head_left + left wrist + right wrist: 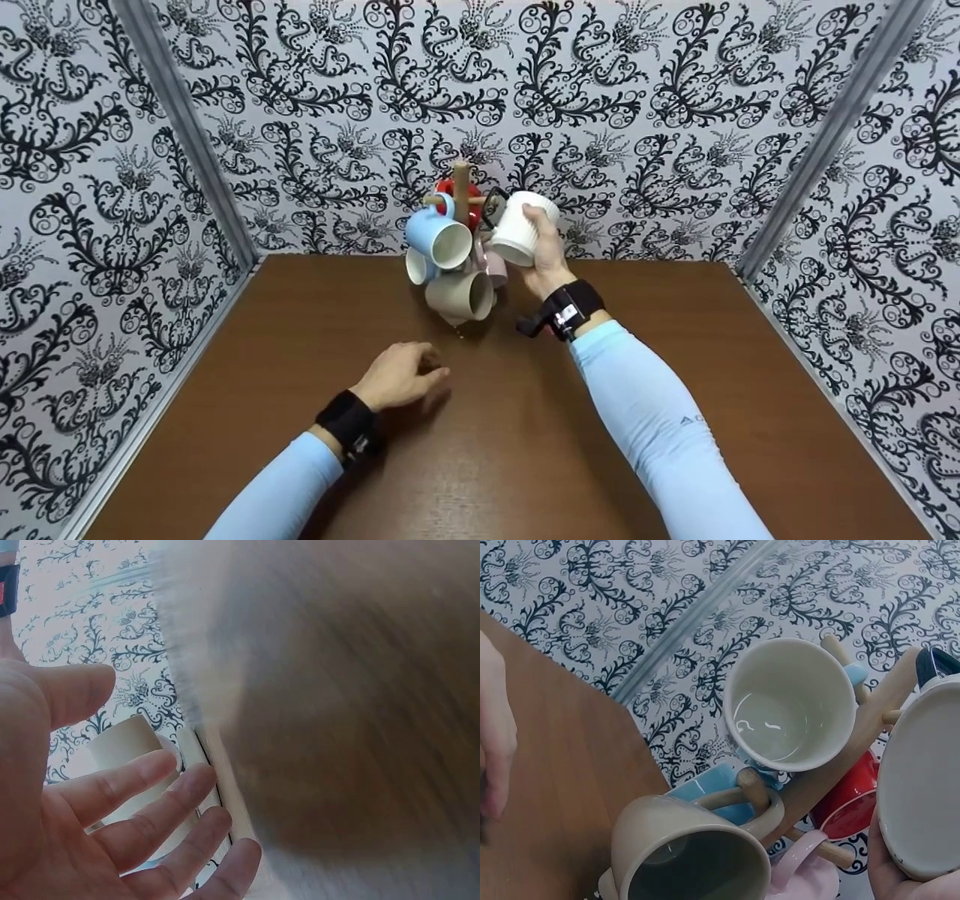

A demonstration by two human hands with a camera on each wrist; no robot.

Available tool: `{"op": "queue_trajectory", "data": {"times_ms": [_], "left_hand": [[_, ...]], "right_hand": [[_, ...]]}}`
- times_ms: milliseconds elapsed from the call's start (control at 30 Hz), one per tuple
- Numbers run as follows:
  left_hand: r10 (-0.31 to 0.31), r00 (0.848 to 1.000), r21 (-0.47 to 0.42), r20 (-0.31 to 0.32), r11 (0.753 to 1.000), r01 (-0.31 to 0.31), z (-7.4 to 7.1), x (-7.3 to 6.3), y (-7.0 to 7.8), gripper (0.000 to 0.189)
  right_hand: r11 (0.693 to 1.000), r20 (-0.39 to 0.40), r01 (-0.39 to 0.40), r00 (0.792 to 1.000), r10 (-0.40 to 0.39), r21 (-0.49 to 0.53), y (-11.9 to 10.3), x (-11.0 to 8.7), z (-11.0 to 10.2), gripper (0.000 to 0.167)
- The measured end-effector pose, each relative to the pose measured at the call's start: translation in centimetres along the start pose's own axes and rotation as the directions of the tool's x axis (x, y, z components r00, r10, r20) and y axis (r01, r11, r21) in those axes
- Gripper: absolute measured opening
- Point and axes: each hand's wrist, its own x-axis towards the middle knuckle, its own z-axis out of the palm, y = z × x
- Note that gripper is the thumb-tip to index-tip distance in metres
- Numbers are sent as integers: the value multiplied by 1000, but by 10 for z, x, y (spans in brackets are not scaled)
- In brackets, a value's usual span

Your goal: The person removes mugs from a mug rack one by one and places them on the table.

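Six mugs show: the right hand (548,251) grips one white mug (516,225) beside the wooden rack (461,178), near the middle of the tabletop's (510,450) back edge; on the rack hang two blue mugs (426,229), one red mug (849,799), one pink mug (814,881) and one beige mug (448,295). The upper blue one's pale inside shows to its bottom; the white one's is hidden. The left hand (401,375) is empty, fingers loosely spread.
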Motion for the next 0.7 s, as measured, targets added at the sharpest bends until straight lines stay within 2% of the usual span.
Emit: {"op": "queue_trajectory", "data": {"times_ms": [300,467,700], "left_hand": [[-85,996,-88,0,993,85,-1,1,4,38],[-90,996,-119,-3,989,89,0,2,3,38],[-88,996,-154,-11,984,86,-1,2,4,41]], "right_hand": [[998,-49,46,998,-48,-49,1,-7,0,39],[994,-80,82,993,-88,-74,3,-9,-1,37],[987,-60,116,991,-123,-113,7,-14,-3,41]]}}
